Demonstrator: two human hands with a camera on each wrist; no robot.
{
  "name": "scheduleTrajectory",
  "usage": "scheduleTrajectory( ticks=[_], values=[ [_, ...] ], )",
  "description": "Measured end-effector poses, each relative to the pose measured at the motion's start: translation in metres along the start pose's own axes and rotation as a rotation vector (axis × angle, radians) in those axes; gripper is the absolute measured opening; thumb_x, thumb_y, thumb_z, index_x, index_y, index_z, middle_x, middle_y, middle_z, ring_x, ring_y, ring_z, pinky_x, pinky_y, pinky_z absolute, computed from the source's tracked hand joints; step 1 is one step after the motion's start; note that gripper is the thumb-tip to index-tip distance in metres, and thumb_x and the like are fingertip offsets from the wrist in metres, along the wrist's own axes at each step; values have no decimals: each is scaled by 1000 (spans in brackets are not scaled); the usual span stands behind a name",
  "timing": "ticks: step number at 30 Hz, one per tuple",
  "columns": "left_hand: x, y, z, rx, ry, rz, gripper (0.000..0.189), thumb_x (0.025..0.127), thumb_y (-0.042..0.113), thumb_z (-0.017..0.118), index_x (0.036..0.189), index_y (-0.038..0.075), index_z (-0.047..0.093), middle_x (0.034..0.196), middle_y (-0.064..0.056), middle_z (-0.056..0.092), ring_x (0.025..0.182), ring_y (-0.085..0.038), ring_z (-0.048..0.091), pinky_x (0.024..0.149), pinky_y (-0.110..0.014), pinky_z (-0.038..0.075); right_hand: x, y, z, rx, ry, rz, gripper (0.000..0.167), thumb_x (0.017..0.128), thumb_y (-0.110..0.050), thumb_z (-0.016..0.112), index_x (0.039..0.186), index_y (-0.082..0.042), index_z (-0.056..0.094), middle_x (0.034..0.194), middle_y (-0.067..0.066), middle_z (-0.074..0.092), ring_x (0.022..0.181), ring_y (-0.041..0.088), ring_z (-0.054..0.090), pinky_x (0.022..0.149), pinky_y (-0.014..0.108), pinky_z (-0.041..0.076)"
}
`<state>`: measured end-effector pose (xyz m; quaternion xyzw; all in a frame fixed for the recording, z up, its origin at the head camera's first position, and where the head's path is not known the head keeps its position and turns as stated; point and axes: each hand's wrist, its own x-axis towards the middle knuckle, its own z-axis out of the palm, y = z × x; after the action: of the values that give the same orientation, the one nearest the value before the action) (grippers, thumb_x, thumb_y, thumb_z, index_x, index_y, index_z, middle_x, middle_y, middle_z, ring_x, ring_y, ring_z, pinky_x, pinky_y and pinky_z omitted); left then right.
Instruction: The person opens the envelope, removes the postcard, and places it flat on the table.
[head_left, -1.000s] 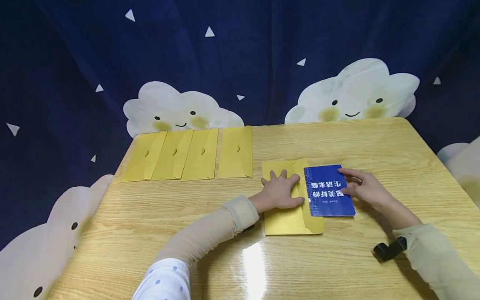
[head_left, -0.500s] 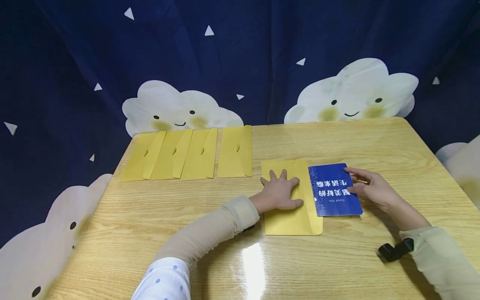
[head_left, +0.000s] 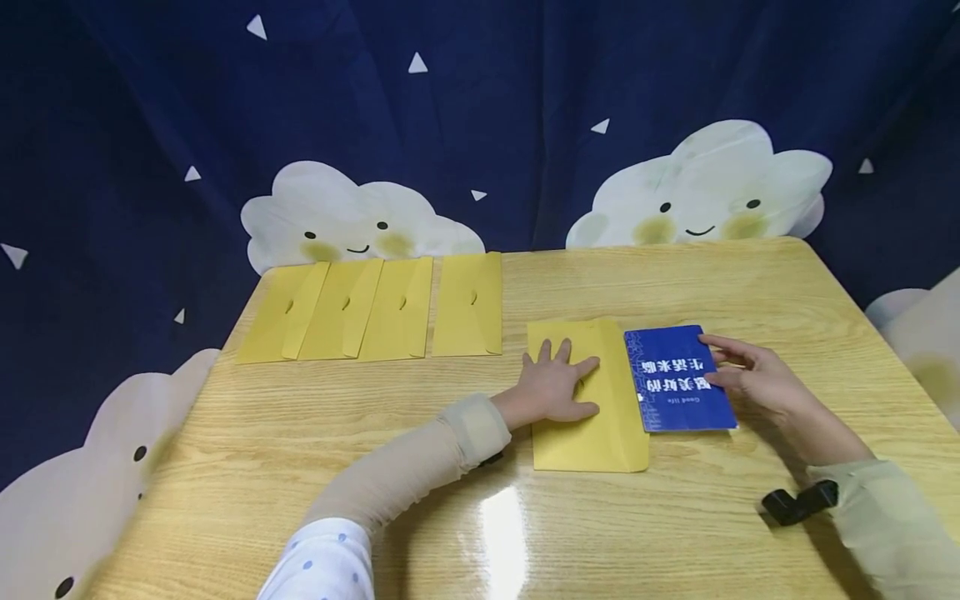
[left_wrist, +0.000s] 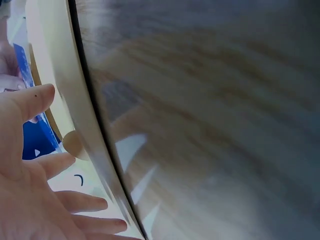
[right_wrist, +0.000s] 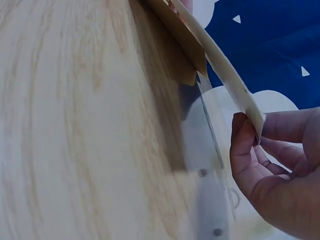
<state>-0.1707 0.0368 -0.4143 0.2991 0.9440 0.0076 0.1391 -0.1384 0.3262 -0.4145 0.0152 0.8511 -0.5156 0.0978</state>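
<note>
My left hand (head_left: 553, 387) lies with spread fingers on a yellow envelope (head_left: 558, 450), whose flap side is at the right. In the left wrist view, the same hand (left_wrist: 35, 185) has straight, separated fingers. My right hand (head_left: 761, 392) pinches the right edge of a blue card (head_left: 678, 367) with white writing, upside down from here. The card's left edge is at the envelope's right side. In the right wrist view, thumb and fingers of my right hand (right_wrist: 280, 160) grip the card's edge (right_wrist: 232, 80), which is raised off the table.
Several yellow envelopes (head_left: 401, 308) lie in a row at the back left of the wooden table (head_left: 420, 467). Some of them overlap. Behind the table hangs a dark blue curtain (head_left: 525, 100) with clouds and white triangles. Both wrists wear beige sleeves.
My right hand has drawn the blue card to the right, off the envelope's flap, uncovering more of that flap. The left hand has stayed on the envelope.
</note>
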Motion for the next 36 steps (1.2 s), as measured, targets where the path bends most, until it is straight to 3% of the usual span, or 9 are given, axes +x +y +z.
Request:
scheduleTrajectory(
  ticks=[7, 13, 16, 20, 22, 28, 36],
  values=[
    [-9, -9, -1, -31, 80, 63, 65, 83, 58, 51, 139, 27, 39, 142, -13, 34, 126, -39, 33, 92, -56, 35, -2, 3, -10, 24, 4, -1, 64, 86, -12, 63, 140, -1, 31, 102, -1, 48, 78, 1, 55, 63, 24, 50],
    [-23, -18, -3, -3, 166, 155, 53, 83, 50, 56, 125, 18, 53, 127, -10, 49, 115, -33, 46, 84, -48, 45, -6, 5, -16, -53, 14, -7, 64, 88, -22, 61, 142, -7, 31, 120, 17, 39, 86, -4, 45, 63, 23, 48],
    [-32, -23, -4, -9, 141, 190, 54, 84, 46, 57, 129, 17, 50, 134, -13, 44, 120, -35, 42, 88, -50, 42, -9, 5, -18, -41, 27, 7, 63, 88, -24, 61, 142, -11, 32, 118, 10, 42, 86, -4, 44, 63, 22, 47],
    [-42, -28, -5, 21, 66, 256, 59, 86, 46, 55, 138, 21, 40, 142, -14, 34, 127, -35, 34, 93, -52, 37, -11, 8, -22, 30, 45, 33, 61, 86, -21, 65, 140, -17, 37, 100, -13, 49, 79, -2, 52, 60, 22, 46],
    [-47, -30, -5, 58, 38, 294, 62, 86, 48, 54, 140, 23, 36, 144, -14, 31, 128, -35, 32, 94, -52, 36, -11, 9, -24, 73, 47, 44, 61, 84, -19, 66, 139, -19, 39, 94, -19, 51, 77, -1, 54, 60, 22, 47],
    [-59, -34, 0, 139, -15, 356, 67, 83, 57, 54, 141, 29, 34, 144, -12, 31, 129, -34, 30, 93, -55, 35, -13, 14, -29, 155, 57, 48, 50, 84, -15, 66, 127, -32, 49, 91, -15, 52, 71, 1, 51, 54, 20, 43],
    [-62, -31, 0, 183, -73, 344, 69, 81, 60, 53, 141, 31, 34, 146, -12, 27, 131, -34, 27, 94, -55, 34, -14, 21, -35, 266, 52, 21, 41, 85, -11, 64, 116, -35, 53, 82, -9, 55, 56, 7, 45, 45, 24, 35]
  ],
)
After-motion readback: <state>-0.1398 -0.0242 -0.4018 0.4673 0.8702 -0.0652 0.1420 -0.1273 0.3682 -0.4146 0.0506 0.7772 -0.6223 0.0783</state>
